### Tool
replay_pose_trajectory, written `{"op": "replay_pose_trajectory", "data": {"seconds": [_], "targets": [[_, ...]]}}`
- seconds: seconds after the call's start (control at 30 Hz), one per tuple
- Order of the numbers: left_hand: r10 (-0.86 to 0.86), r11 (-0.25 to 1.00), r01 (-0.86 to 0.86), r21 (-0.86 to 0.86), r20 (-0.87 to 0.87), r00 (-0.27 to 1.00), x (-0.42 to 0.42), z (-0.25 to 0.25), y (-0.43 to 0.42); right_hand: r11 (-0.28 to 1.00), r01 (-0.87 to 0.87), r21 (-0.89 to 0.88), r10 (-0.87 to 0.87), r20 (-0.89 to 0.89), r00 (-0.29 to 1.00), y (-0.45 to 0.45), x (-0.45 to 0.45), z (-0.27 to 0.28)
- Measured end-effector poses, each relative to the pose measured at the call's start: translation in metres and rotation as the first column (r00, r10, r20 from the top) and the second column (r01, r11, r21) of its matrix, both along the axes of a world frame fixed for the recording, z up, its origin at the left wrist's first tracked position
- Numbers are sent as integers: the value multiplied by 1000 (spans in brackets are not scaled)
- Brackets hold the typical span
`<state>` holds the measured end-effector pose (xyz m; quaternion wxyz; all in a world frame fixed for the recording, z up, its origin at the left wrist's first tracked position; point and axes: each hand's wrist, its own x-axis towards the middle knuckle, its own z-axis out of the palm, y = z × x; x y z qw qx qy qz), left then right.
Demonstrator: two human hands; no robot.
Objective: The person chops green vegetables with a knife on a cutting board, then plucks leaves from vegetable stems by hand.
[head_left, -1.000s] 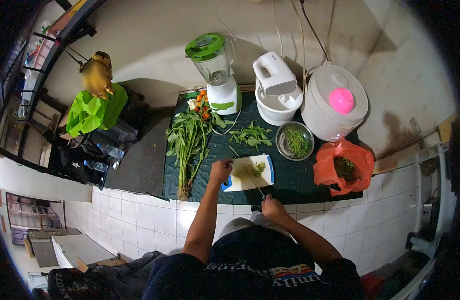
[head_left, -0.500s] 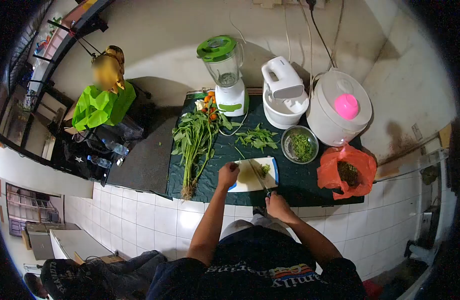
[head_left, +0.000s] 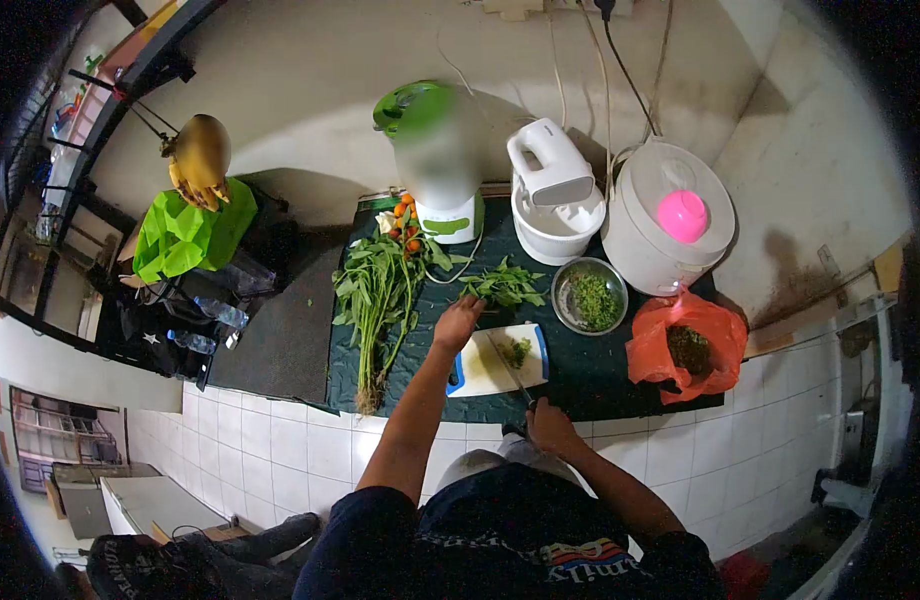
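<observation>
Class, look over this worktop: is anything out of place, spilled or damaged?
Nothing looks spilled or damaged. Two mild oddities: a pink bowl sits on the large white appliance, an unusual perch, and the leafy bunch has its roots right at the table's front edge.

This looks like a modest kitchen, probably in a home: from the cutting board point(head_left: 477, 368), a blender point(head_left: 448, 222) stands at 11 o'clock, a white stand mixer point(head_left: 557, 215) at 1, a big lidded cooker point(head_left: 640, 215) at 2, with leafy greens point(head_left: 365, 270) and hanging bananas point(head_left: 195, 185) towards 10, above white floor tiles point(head_left: 328, 434).
</observation>
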<state>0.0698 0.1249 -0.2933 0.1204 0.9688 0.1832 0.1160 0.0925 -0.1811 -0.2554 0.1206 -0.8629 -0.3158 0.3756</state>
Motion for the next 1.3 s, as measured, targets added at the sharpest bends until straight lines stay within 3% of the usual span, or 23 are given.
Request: {"op": "replay_pose_trajectory", "data": {"seconds": [0.1,0.2,0.27,0.33,0.43,0.57,0.7,0.8,0.87,0.93,1.2,1.27,1.3], "targets": [[-111,992,115,52,-66,992,-5,-10,5,962,-224,159,204,133,970,-8,2,-2],[-191,979,200,50,-150,970,-17,-11,9,981,-137,140,126,85,988,-5,3,-1],[-203,976,213,43,-172,964,-19,-8,10,997,-45,66,49,-54,997,1,8,1],[-264,955,288,66,-247,932,-19,-5,8,997,-52,60,55,-45,997,2,8,0],[-289,938,321,135,-211,934,-18,-8,8,994,-88,58,88,-9,996,1,8,-4],[-287,934,320,161,-198,937,-18,-13,7,995,-87,43,87,-6,996,2,9,-6],[-208,973,219,74,-131,969,-24,-20,8,992,-91,86,92,-9,996,-2,8,-4],[-200,978,206,35,-114,973,-28,-18,17,960,-255,117,245,90,965,-6,6,-8],[-228,971,235,37,-144,963,-28,-19,25,993,-50,109,56,-49,997,-3,6,-10],[-318,945,324,37,-112,941,-28,-14,28,987,-88,135,90,-10,996,-8,1,-17],[-254,965,263,24,-186,949,-17,-10,23,994,-72,85,71,14,997,-11,-5,-18],[-201,979,203,-9,-190,961,-15,-10,21,957,-249,146,243,58,968,-11,-1,-11],[-89,996,84,-36,-196,977,-14,-11,21,937,-307,165,298,77,951,-10,0,-10]]}}
